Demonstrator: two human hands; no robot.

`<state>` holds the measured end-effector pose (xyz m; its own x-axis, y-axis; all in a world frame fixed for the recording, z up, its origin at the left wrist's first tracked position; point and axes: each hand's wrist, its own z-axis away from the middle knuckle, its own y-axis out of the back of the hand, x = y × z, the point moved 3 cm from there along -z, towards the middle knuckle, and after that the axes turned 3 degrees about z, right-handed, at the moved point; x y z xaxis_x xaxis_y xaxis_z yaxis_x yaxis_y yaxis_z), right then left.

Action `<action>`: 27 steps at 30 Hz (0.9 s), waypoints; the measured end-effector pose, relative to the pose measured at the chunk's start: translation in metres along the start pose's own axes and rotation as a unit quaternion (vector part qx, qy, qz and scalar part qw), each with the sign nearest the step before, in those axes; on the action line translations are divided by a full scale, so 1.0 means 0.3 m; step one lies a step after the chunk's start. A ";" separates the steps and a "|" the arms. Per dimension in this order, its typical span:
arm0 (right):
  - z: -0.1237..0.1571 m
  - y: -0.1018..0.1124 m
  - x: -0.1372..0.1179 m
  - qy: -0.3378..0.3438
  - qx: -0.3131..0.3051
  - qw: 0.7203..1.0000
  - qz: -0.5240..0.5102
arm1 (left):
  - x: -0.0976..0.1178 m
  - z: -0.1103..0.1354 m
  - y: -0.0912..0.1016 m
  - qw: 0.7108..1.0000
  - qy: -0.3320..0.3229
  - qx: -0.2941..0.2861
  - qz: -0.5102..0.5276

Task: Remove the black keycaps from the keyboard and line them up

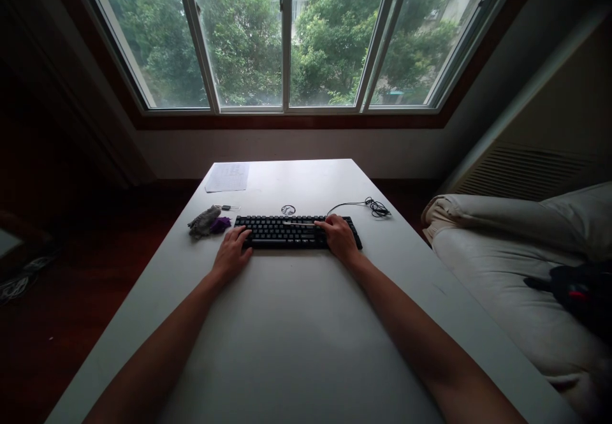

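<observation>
A black keyboard (287, 231) lies across the far middle of a white table (296, 322). My left hand (233, 252) rests at the keyboard's left end, fingers curled over its near corner. My right hand (338, 237) lies on the right part of the keys, fingers spread, beside a thin pale stick (299, 224) that lies along the keys. A black cable (368, 206) runs from the keyboard's back right and ends in a loose coil.
A grey and purple cloth bundle (208, 221) with a small key tag (228, 207) sits left of the keyboard. A small ring-shaped item (288, 210) lies behind it. Paper (228, 176) lies far left. A bed with white bedding (507, 258) is right; a large window (287, 35) is ahead.
</observation>
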<state>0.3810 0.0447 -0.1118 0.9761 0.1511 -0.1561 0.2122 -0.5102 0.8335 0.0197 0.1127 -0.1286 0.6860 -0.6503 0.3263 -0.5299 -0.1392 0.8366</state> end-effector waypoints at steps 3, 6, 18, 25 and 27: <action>-0.007 -0.007 -0.038 0.012 -0.007 1.000 -0.002 | 0.003 0.001 0.006 1.000 0.004 -0.002 0.004; -0.020 -0.016 -0.058 0.022 -0.014 1.000 -0.001 | 0.004 0.002 0.010 1.000 0.008 -0.002 0.009; -0.103 -0.078 -0.200 0.051 -0.026 0.998 0.008 | -0.004 0.009 0.022 1.000 0.013 0.008 0.027; -0.193 -0.154 -0.351 0.061 -0.054 0.997 -0.009 | -0.048 0.011 0.045 0.989 0.105 0.094 0.038; -0.220 -0.168 -0.397 0.071 -0.064 0.995 -0.007 | -0.068 0.013 0.047 0.984 0.136 0.104 0.046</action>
<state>0.2509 0.1083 -0.1001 0.9545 0.2811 -0.0993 0.2099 -0.3970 0.8935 -0.0038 0.1212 -0.1251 0.7241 -0.4465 0.5257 -0.6667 -0.2577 0.6994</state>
